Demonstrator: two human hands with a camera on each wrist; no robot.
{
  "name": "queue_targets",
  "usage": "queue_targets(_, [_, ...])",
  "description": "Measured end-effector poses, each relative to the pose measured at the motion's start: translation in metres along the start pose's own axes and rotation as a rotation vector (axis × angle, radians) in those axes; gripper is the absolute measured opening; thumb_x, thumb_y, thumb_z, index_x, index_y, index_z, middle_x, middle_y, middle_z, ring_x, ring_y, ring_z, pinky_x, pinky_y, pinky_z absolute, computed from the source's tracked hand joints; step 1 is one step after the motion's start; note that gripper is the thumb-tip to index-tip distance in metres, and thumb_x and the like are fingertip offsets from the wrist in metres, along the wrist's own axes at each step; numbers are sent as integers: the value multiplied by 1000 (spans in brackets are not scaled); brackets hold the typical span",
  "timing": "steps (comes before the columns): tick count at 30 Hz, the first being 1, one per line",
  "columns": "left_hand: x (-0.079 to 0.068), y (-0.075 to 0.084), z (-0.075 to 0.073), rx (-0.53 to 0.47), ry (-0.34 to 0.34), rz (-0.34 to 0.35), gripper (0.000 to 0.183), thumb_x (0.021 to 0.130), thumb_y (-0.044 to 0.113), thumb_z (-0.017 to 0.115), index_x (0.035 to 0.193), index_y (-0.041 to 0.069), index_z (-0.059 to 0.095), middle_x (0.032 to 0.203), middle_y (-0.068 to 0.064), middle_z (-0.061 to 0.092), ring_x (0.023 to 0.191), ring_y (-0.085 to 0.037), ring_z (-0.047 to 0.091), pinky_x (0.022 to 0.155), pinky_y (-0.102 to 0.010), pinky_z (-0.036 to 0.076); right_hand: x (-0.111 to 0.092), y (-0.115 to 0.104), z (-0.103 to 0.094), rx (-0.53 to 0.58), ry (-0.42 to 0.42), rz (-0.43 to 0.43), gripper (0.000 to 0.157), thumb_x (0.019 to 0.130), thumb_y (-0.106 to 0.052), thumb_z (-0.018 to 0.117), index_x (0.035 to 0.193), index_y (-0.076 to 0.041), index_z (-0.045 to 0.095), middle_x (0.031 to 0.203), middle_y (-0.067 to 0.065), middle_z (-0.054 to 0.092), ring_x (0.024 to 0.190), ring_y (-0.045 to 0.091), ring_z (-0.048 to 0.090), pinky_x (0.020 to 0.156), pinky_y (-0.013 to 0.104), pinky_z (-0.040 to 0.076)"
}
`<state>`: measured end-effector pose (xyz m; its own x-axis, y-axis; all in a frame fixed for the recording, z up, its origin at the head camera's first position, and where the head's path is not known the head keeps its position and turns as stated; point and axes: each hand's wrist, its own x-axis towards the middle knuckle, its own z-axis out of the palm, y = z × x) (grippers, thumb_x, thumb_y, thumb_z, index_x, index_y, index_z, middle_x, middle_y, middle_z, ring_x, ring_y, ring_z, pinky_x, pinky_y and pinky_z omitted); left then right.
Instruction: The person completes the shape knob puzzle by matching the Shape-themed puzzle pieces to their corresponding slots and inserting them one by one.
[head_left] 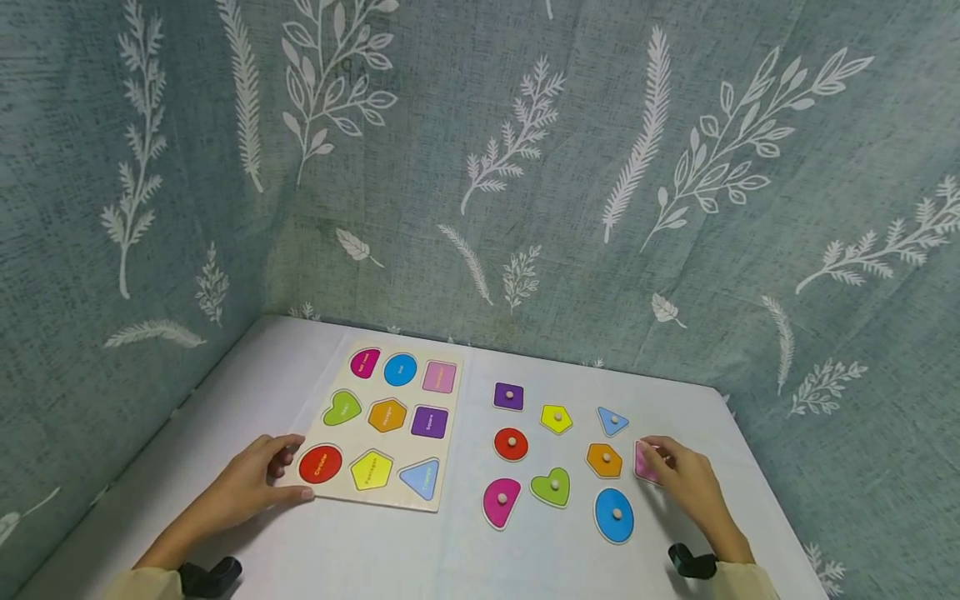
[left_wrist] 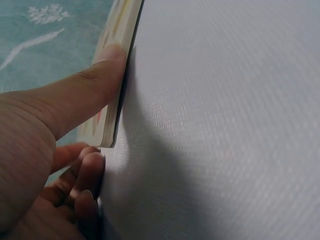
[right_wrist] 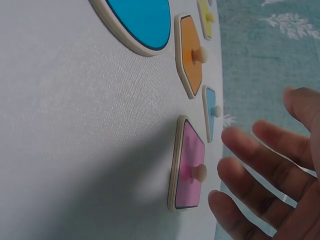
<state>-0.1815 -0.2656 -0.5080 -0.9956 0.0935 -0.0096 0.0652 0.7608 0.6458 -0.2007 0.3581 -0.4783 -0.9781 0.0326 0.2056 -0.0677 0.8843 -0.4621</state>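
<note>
A pale wooden puzzle board [head_left: 378, 433] with coloured printed shapes lies on the left of the table. My left hand [head_left: 258, 475] holds its near left corner, the thumb [left_wrist: 107, 65] against the near edge and the other fingers by the left side. Over at the right, my right hand [head_left: 686, 479] hovers at a pink four-sided puzzle piece [right_wrist: 187, 170] with a round wooden knob [right_wrist: 200, 173]. In the right wrist view the fingers [right_wrist: 240, 172] are spread and apart from that knob. From the head, the hand covers part of the piece.
Several other knobbed pieces lie between board and right hand: purple square [head_left: 509, 397], yellow pentagon [head_left: 557, 419], red circle [head_left: 511, 445], green heart [head_left: 551, 487], magenta half round [head_left: 501, 503], orange hexagon [head_left: 603, 460], blue triangle [head_left: 612, 422], blue oval [head_left: 614, 516]. Patterned cloth [head_left: 420, 167] hangs behind.
</note>
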Motion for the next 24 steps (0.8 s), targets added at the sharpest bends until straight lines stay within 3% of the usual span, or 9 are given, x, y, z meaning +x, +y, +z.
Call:
queue_targets(12, [1, -3, -1, -11, -12, -20, 91, 64, 35, 99, 134, -7, 58, 92, -5, 51, 86, -21, 51, 73, -30, 52, 12, 3, 11, 35, -24, 10, 35, 101, -31, 68, 119, -2, 73, 108, 11, 73, 86, 22, 63, 75, 36, 53])
queue_targets(19, [2, -2, 1, -9, -14, -9, 92, 64, 35, 98, 134, -7, 58, 91, -4, 51, 85, -21, 51, 72, -29, 52, 21, 5, 17, 2, -35, 32, 34, 100, -30, 70, 118, -2, 73, 109, 16, 72, 92, 30, 66, 84, 50, 56])
queue_targets(24, [2, -2, 0, -14, 2, -12, 91, 66, 34, 98, 135, -7, 57, 93, -5, 51, 85, -22, 51, 74, -32, 53, 30, -1, 20, -13, -30, -4, 32, 99, -30, 70, 116, -2, 74, 106, 16, 73, 92, 32, 67, 83, 51, 56])
